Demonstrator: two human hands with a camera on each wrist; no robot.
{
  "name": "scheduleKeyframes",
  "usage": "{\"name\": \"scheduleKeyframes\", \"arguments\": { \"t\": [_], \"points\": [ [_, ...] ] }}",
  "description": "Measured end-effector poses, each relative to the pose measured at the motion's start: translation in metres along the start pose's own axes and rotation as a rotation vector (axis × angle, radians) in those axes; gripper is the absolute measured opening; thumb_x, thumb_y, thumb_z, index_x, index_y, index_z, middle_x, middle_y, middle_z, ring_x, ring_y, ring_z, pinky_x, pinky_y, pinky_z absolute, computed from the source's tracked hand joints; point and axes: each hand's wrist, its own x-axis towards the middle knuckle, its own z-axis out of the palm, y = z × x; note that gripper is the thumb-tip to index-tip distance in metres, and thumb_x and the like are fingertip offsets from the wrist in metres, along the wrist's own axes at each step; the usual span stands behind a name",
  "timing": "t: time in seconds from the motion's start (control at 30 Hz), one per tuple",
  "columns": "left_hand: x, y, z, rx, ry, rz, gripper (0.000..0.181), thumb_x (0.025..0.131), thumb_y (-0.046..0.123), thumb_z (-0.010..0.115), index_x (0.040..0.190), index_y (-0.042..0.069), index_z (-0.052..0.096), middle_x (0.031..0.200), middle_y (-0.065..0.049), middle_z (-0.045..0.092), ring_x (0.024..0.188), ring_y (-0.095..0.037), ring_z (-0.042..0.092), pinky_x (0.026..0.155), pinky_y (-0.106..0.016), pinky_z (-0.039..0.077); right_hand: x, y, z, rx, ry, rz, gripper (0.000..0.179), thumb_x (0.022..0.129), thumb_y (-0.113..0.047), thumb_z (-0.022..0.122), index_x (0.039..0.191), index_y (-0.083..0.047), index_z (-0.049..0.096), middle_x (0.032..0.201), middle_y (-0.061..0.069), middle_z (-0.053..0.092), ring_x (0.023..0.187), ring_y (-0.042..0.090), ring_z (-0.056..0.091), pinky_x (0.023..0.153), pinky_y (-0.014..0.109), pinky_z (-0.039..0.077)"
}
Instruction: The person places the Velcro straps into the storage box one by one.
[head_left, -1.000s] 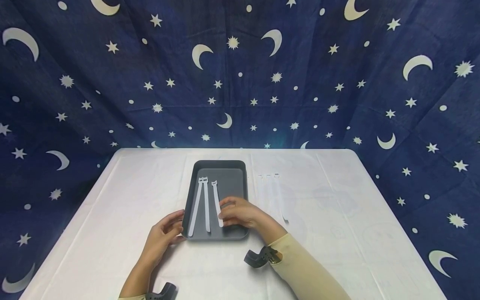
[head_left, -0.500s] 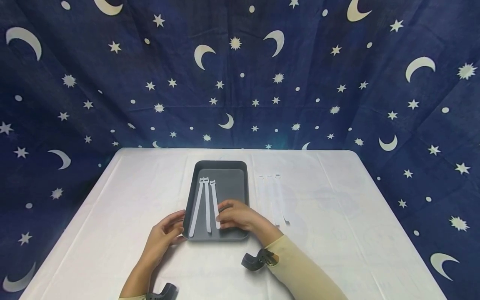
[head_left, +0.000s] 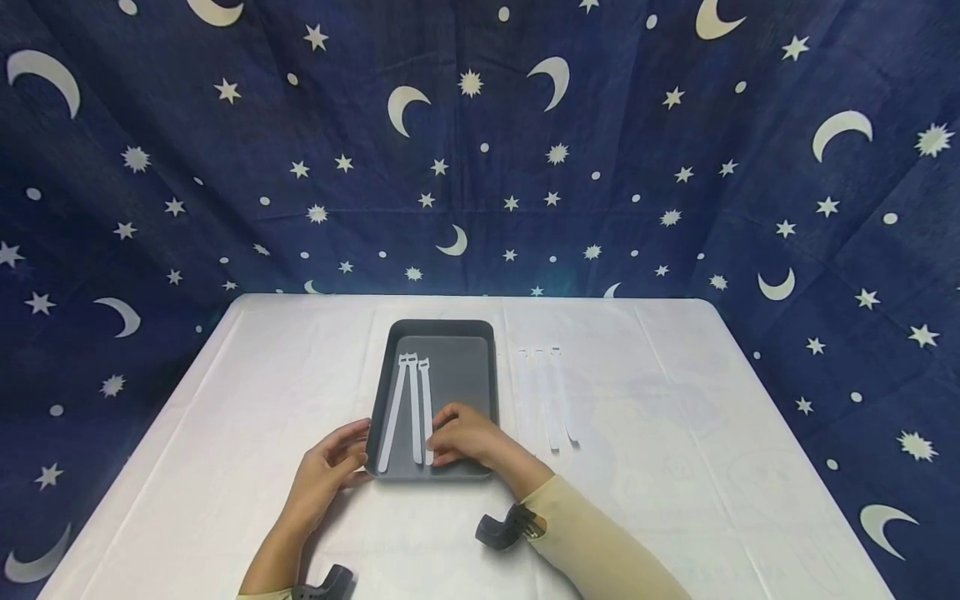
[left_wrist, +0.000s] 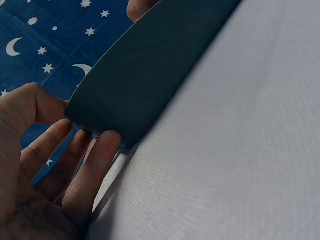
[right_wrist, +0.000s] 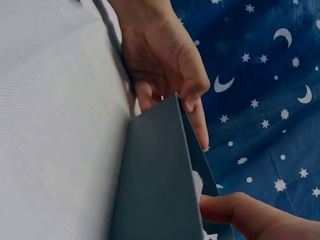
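Three white hook-and-loop cable ties lie lengthwise in a dark grey tray [head_left: 463, 371], slotted heads toward the far end. The rightmost cable tie [head_left: 427, 396] has its lower end pinched by my right hand [head_left: 467, 433], which reaches over the tray's right side. Close to its left lie the middle cable tie [head_left: 415, 412] and the slanting left cable tie [head_left: 393, 421]. My left hand [head_left: 326, 467] holds the tray's near left corner; in the left wrist view its fingers [left_wrist: 102, 150] bear on the outer wall. The right wrist view shows its thumb at the rim.
On the white tabletop [head_left: 660, 500], right of the tray, lie three more white cable ties [head_left: 561, 400], faint against the cloth, some tips curling up. A dark blue curtain [head_left: 480, 183] with moons and stars hangs behind the table.
My right hand has shifted left and slightly nearer, bringing the rightmost cable tie closer to the middle one and straighter. The left hand stays at the tray's corner.
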Motion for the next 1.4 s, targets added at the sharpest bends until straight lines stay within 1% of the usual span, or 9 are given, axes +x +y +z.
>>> {"name": "scheduleKeyframes", "arguments": {
  "t": [0.23, 0.53, 0.73, 0.87, 1.0, 1.1, 1.2, 1.3, 1.4],
  "points": [
    [0.001, -0.001, 0.000, -0.011, 0.001, 0.009, 0.054, 0.089, 0.008, 0.067, 0.140, 0.004, 0.050, 0.136, -0.021, 0.056, 0.099, 0.003, 0.065, 0.081, -0.029, 0.063, -0.001, 0.001, 0.004, -0.087, 0.069, -0.043, 0.035, 0.075, 0.010, 0.069, 0.106, 0.008, 0.052, 0.071, 0.008, 0.063, 0.053, 0.014, 0.062, 0.057, 0.030, 0.064],
    [0.001, 0.001, 0.000, -0.012, -0.001, 0.007, 0.052, 0.089, 0.004, 0.065, 0.139, 0.004, 0.051, 0.135, -0.022, 0.056, 0.099, 0.001, 0.066, 0.080, -0.029, 0.064, -0.001, 0.004, 0.008, -0.155, 0.095, -0.104, 0.031, 0.075, 0.011, 0.069, 0.102, 0.010, 0.054, 0.067, 0.007, 0.063, 0.049, 0.011, 0.060, 0.054, 0.030, 0.064],
    [0.001, 0.002, 0.001, -0.007, -0.002, 0.001, 0.053, 0.089, 0.007, 0.066, 0.140, 0.003, 0.050, 0.136, -0.023, 0.055, 0.101, 0.000, 0.065, 0.081, -0.028, 0.063, 0.001, 0.005, 0.008, -0.211, 0.113, -0.079, 0.028, 0.076, 0.010, 0.071, 0.099, 0.007, 0.055, 0.067, 0.010, 0.065, 0.046, 0.012, 0.060, 0.050, 0.029, 0.062],
    [0.000, 0.001, 0.001, 0.000, 0.005, -0.018, 0.053, 0.089, 0.007, 0.066, 0.139, 0.006, 0.051, 0.136, -0.020, 0.056, 0.102, -0.002, 0.066, 0.081, -0.028, 0.063, 0.000, 0.005, 0.008, -0.253, 0.120, -0.075, 0.027, 0.076, 0.010, 0.071, 0.098, 0.006, 0.056, 0.068, 0.012, 0.066, 0.045, 0.012, 0.060, 0.049, 0.029, 0.062],
    [0.000, 0.000, 0.002, 0.013, 0.014, -0.020, 0.052, 0.089, 0.008, 0.065, 0.139, 0.007, 0.051, 0.136, -0.019, 0.056, 0.106, -0.008, 0.066, 0.081, -0.028, 0.063, -0.003, 0.002, 0.005, -0.290, 0.123, -0.071, 0.026, 0.078, 0.007, 0.072, 0.099, 0.006, 0.057, 0.068, 0.009, 0.065, 0.046, 0.011, 0.060, 0.049, 0.028, 0.062],
    [0.001, 0.000, 0.002, 0.015, 0.017, -0.015, 0.052, 0.089, 0.008, 0.065, 0.139, 0.006, 0.052, 0.136, -0.020, 0.057, 0.107, -0.011, 0.067, 0.081, -0.028, 0.063, -0.010, -0.005, -0.001, -0.320, 0.130, -0.087, 0.028, 0.079, 0.004, 0.073, 0.103, 0.006, 0.059, 0.069, 0.008, 0.065, 0.046, 0.011, 0.061, 0.050, 0.030, 0.063],
    [0.001, 0.000, 0.002, 0.013, 0.015, -0.014, 0.052, 0.089, 0.007, 0.065, 0.139, 0.006, 0.052, 0.136, -0.020, 0.057, 0.105, -0.008, 0.067, 0.081, -0.028, 0.063, -0.020, -0.018, -0.014, -0.343, 0.154, -0.107, 0.032, 0.081, 0.001, 0.072, 0.109, 0.008, 0.059, 0.073, 0.010, 0.066, 0.048, 0.010, 0.061, 0.053, 0.033, 0.064],
    [0.001, 0.000, 0.002, 0.003, 0.014, -0.011, 0.052, 0.088, 0.006, 0.065, 0.139, 0.006, 0.052, 0.135, -0.020, 0.057, 0.101, -0.003, 0.066, 0.080, -0.028, 0.063, -0.032, -0.030, -0.035, -0.334, 0.211, -0.110, 0.034, 0.083, -0.001, 0.072, 0.113, 0.007, 0.058, 0.078, 0.015, 0.067, 0.049, 0.011, 0.061, 0.054, 0.033, 0.064],
    [0.001, 0.000, 0.001, -0.006, 0.008, -0.006, 0.052, 0.089, 0.006, 0.065, 0.139, 0.005, 0.052, 0.135, -0.021, 0.056, 0.100, 0.000, 0.066, 0.080, -0.029, 0.063, -0.044, -0.037, -0.060, -0.344, 0.306, -0.115, 0.033, 0.084, -0.002, 0.071, 0.113, 0.007, 0.058, 0.081, 0.015, 0.068, 0.051, 0.011, 0.062, 0.055, 0.033, 0.064]
  ]
}}
